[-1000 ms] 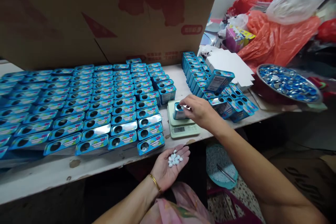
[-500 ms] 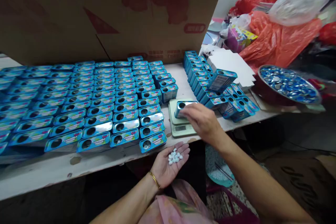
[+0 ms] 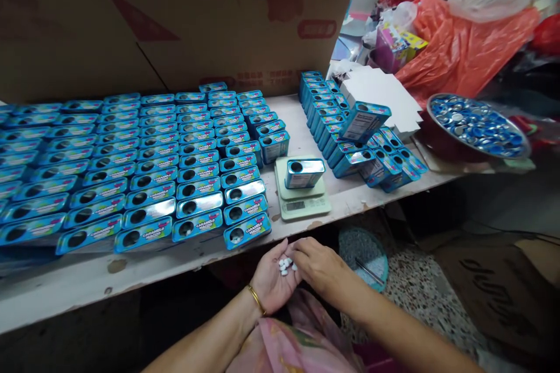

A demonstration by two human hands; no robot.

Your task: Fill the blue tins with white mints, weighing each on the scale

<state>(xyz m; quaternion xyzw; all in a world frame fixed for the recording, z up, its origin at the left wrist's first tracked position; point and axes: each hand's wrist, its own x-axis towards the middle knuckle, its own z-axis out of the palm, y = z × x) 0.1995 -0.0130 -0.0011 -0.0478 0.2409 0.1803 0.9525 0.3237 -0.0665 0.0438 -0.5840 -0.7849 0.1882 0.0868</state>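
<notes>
My left hand (image 3: 272, 280) is cupped palm up below the table edge, holding a small heap of white candies (image 3: 285, 266). My right hand (image 3: 318, 265) rests over that palm, its fingertips pinching among the candies. A blue tin (image 3: 304, 172) with a round hole in its top stands on a small pale green scale (image 3: 301, 197) at the table's front edge, with no hand on it.
Rows of several blue tins (image 3: 144, 163) cover the white table (image 3: 131, 271) to the left. More tins (image 3: 350, 134) are piled right of the scale. A round tray of blue lids (image 3: 476, 127) sits far right, before red and orange bags (image 3: 459, 52). A large cardboard box (image 3: 175, 17) stands behind.
My right hand has left the tin on the scale and come down to the candies in my left palm. The left hand has stayed put.
</notes>
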